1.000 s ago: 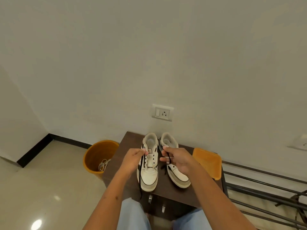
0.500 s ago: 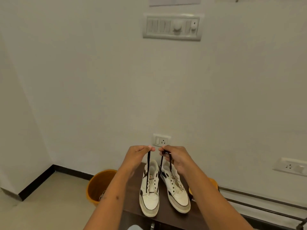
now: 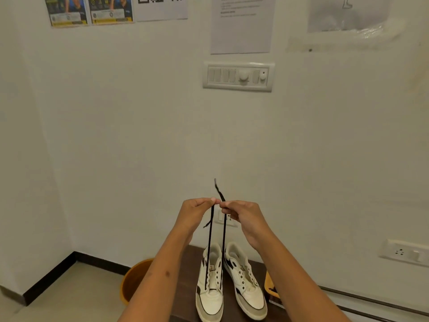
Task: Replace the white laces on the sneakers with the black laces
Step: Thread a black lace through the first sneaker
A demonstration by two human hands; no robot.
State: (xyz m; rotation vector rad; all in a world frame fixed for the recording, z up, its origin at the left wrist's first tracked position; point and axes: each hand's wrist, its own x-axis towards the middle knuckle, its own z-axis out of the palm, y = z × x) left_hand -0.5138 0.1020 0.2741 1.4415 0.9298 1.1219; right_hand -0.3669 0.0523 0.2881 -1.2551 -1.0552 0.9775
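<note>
Head view
Left hand [image 3: 197, 211]: raised in front of the wall, fingers [image 3: 212, 201] pinched closed on one strand of the black lace [image 3: 209, 247]; a short loose end of the lace hangs below the pinch.
Right hand [image 3: 243, 216]: raised at the same height, just beside the left hand, fingers [image 3: 224, 204] pinched closed on the other strand; a frayed tip of the lace sticks up above the two hands.
Black lace: two strands run almost straight down from the hands, close together and roughly parallel, to the eyelets of the left sneaker [image 3: 210, 287].
Left sneaker: white with grey toe and dark trim, flat on the table [image 3: 185, 270], toe toward the camera.
Right sneaker [image 3: 246, 287]: same colours, just beside the left one, angled slightly outward; its eyelets show no lace.
Table: dark brown, against the wall, under both sneakers.
Orange bucket [image 3: 134, 282]: on the floor left of the table, partly hidden by the left forearm.
Orange tray [image 3: 270, 287]: on the table, right of the sneakers, mostly hidden behind the right forearm.
Wall: switch panel [image 3: 238, 76] above the hands, a socket [image 3: 406, 252] lower right, papers [image 3: 241, 24] pinned near the top.
</note>
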